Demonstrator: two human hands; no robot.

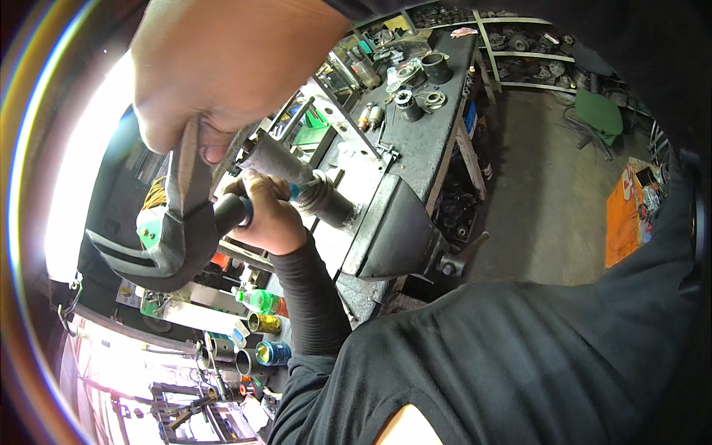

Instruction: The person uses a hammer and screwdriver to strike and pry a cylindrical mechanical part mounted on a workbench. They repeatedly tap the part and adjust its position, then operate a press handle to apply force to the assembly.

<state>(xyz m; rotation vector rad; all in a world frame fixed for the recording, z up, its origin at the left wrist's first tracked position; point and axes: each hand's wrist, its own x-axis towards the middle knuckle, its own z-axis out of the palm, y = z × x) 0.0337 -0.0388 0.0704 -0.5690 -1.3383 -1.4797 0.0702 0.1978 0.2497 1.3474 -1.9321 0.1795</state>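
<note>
Raised close to the camera, my right hand (230, 67) is closed round the handle of a dark claw hammer (178, 248). The hammer's striking face is beside my left hand (271, 219), whose fingers are wrapped round a slim tool with a blue part (297, 190); its kind cannot be made out. That blue part points at a ringed metal part (317, 194), which has a dark cylinder (340, 211) on its near side. A larger grey metal cylinder (274, 159) lies just beyond my left hand. The metal part sits against a dark grey bench vise (397, 233).
A dark workbench (434, 141) runs away from me, bearing metal rings and a dark cup-shaped part (436, 68). A green bottle (259, 300) and a blue can (273, 353) stand left of my sleeve. An orange box (627, 215) and a green chair (599, 117) are at right.
</note>
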